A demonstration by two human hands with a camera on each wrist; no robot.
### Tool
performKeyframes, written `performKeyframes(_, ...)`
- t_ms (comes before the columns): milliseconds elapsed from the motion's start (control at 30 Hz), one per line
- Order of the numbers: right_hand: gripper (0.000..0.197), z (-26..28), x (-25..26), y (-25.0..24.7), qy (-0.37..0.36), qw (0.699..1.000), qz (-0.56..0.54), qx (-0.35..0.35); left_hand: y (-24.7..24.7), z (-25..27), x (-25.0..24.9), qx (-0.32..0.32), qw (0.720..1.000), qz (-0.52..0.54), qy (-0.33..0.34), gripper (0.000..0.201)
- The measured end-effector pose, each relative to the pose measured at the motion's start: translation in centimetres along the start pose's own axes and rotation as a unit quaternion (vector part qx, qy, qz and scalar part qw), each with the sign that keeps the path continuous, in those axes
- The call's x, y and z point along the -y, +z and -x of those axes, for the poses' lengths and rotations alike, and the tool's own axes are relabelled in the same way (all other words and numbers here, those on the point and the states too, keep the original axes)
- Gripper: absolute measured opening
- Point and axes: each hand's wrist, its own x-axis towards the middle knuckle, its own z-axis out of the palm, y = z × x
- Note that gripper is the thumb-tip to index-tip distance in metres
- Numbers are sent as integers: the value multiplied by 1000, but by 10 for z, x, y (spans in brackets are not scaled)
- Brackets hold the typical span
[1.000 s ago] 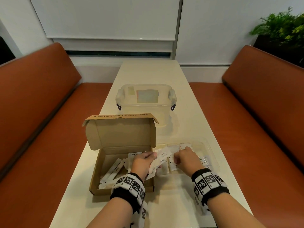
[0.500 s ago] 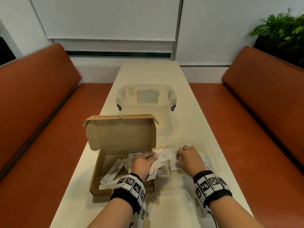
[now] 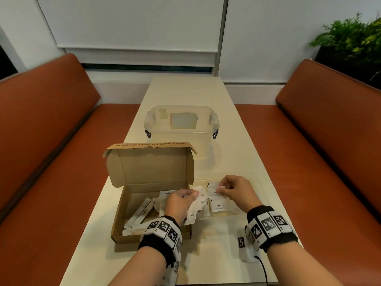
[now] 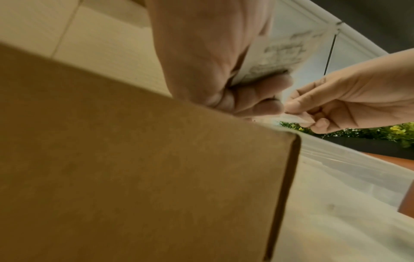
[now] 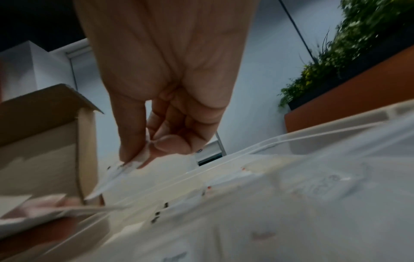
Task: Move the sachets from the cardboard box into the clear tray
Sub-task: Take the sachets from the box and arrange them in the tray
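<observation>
A white sachet hangs pinched between thumb and fingertips of the right hand above the clear tray, while the left hand grips a bunch of sachets at the right edge of the open cardboard box.

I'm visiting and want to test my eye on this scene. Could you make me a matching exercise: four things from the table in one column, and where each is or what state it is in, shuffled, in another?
Things:
1. cardboard box
2. lidded plastic tub
3. left hand
4. right hand

Places or states:
A. pinches one sachet over the clear tray
B. farther up the table, shut
C. grips a bunch of sachets
D. lid flipped up, sachets still inside

Pairs: 1-D, 2-B, 3-C, 4-A
</observation>
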Motion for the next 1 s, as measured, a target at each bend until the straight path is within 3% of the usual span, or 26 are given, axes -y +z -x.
performKeyframes(300,26,1,-17,-5,-1,984,167,60,1,3,-1,18,999,40,-15,19)
performKeyframes(500,22,-4,-20,6,-6,965,244,91,-1,1,-2,24,998,47,-21,18)
performKeyframes(633,30,-4,-26,14,9,968,238,77,-2,0,-1,26,998,43,-25,14)
performKeyframes(800,22,-3,-32,23,-18,963,264,50,-3,-3,0,31,998,45,-27,11)
performKeyframes(1000,27,-6,-33,28,-56,935,349,40,-1,-3,0,35,998,52,-24,6)
